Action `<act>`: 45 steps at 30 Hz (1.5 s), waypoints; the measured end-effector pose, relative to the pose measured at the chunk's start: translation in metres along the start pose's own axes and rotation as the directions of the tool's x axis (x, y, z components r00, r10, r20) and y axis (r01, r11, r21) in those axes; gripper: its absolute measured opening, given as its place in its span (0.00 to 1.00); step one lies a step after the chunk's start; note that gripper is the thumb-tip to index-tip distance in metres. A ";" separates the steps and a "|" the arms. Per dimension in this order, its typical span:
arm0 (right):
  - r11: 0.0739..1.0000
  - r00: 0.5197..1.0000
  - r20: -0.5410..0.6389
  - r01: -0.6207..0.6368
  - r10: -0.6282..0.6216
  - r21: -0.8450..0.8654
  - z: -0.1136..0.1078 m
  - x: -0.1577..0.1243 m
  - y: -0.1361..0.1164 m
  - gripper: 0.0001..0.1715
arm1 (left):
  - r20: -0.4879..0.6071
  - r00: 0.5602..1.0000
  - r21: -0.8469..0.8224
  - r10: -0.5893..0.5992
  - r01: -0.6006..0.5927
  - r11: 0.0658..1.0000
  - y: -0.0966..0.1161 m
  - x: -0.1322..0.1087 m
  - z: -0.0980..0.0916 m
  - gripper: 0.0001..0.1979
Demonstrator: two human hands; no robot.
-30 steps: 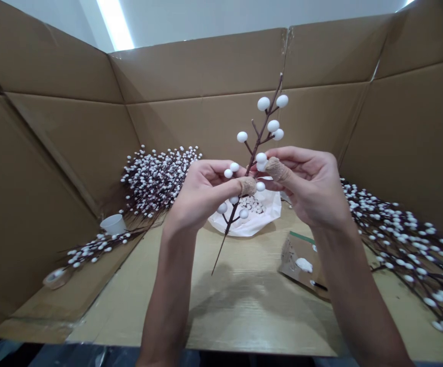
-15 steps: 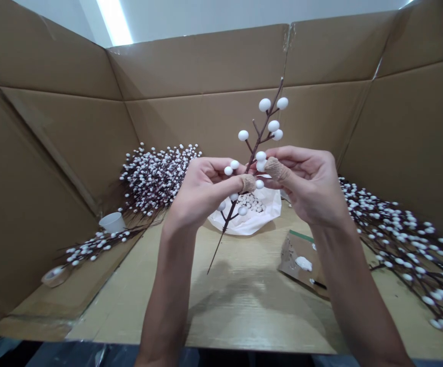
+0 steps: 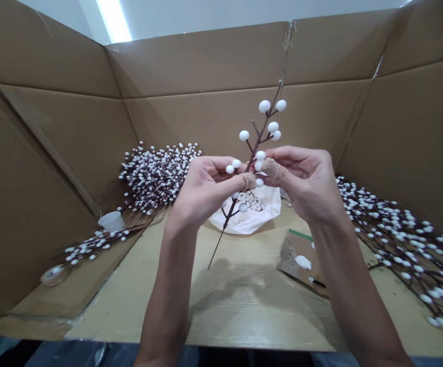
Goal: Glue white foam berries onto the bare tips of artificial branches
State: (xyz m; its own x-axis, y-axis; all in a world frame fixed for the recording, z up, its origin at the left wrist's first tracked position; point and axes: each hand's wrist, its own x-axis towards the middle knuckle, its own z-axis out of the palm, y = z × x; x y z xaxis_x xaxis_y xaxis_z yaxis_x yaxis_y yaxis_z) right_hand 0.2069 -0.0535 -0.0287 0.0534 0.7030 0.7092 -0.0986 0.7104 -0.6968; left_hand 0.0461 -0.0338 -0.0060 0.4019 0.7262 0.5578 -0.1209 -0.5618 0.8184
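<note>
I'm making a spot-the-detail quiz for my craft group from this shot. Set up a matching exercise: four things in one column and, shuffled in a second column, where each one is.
Things
1. white cup
2. roll of tape
3. loose white balls
4. berry stem

Places
A. heaped on the white sheet
B. tipped on its side by the left cardboard wall
C. held up between the left hand and the right hand
D. on the cardboard flap at the near left

Pairs: 1-B, 2-D, 3-A, 4-C
</note>
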 end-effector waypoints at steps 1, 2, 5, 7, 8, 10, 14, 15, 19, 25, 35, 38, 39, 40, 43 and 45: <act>1.000 1.000 0.002 -0.002 0.002 0.002 0.000 0.000 0.000 0.13 | 0.000 1.000 0.003 0.003 -0.003 1.000 0.000 0.000 0.000 0.03; 1.000 1.000 0.001 -0.004 0.004 0.004 0.000 0.000 0.000 0.13 | -0.001 1.000 0.007 0.007 -0.007 1.000 -0.001 0.000 0.000 0.03; 1.000 1.000 -0.008 -0.016 0.016 0.004 0.000 0.001 0.000 0.13 | 0.003 1.000 0.009 0.014 -0.014 1.000 -0.002 0.001 0.000 0.03; 0.999 0.999 -0.014 -0.033 0.033 -0.001 -0.001 0.001 0.000 0.13 | 0.012 1.000 0.005 0.014 -0.014 1.000 -0.003 0.001 0.000 0.03; 0.999 0.999 -0.016 -0.045 0.045 -0.001 -0.001 0.002 0.001 0.13 | 0.016 1.000 0.007 0.013 -0.013 1.000 -0.003 0.001 0.000 0.03; 0.998 0.997 -0.020 -0.068 0.068 0.007 -0.002 0.003 0.002 0.13 | 0.032 0.999 0.020 0.011 -0.012 1.000 -0.003 0.001 -0.001 0.04; 0.995 0.995 -0.030 -0.095 0.096 0.036 -0.006 0.007 0.007 0.13 | 0.082 0.997 0.059 -0.008 0.003 0.998 -0.002 0.002 -0.001 0.05; 0.994 0.994 -0.031 -0.099 0.101 0.047 -0.007 0.008 0.008 0.13 | 0.091 0.996 0.063 -0.018 0.012 0.998 -0.002 0.002 -0.001 0.06; 0.988 0.993 -0.008 -0.117 0.118 0.097 -0.012 0.010 0.008 0.12 | 0.111 0.993 0.053 -0.047 0.041 0.998 -0.002 0.003 -0.001 0.07; 0.984 0.992 0.035 -0.127 0.124 0.126 -0.018 0.010 0.006 0.12 | 0.101 0.992 0.051 -0.071 0.066 0.997 0.000 0.004 0.001 0.07; 0.981 0.988 0.087 -0.136 0.125 0.138 -0.021 0.011 0.004 0.11 | -0.022 0.999 0.051 -0.030 0.031 0.998 -0.003 0.006 0.011 0.06; 0.982 0.989 0.086 -0.132 0.121 0.132 -0.022 0.011 0.003 0.12 | -0.013 1.000 0.039 -0.013 0.013 0.999 -0.004 0.006 0.011 0.07; 0.984 0.990 0.081 -0.129 0.119 0.127 -0.023 0.011 0.002 0.13 | -0.003 1.000 0.041 -0.006 0.006 0.999 -0.004 0.006 0.011 0.07; 0.985 0.990 0.075 -0.125 0.117 0.122 -0.023 0.011 0.001 0.13 | 0.007 1.000 0.042 0.000 0.000 0.999 -0.004 0.006 0.010 0.07; 0.988 0.993 0.048 -0.113 0.108 0.105 -0.024 0.011 -0.002 0.14 | 0.031 1.000 0.039 0.006 -0.007 0.999 -0.005 0.006 0.009 0.09; 0.990 0.995 0.021 -0.099 0.097 0.101 -0.025 0.010 -0.004 0.14 | 0.028 1.000 0.019 0.010 -0.011 1.000 -0.007 0.007 0.009 0.11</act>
State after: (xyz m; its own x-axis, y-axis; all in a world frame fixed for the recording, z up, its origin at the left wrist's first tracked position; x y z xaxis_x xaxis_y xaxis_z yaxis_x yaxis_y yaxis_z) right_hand 0.2324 -0.0488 -0.0211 0.0222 0.7677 0.6404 -0.2028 0.6307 -0.7490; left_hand 0.0577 -0.0280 -0.0092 0.4257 0.7090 0.5622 -0.1079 -0.5771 0.8095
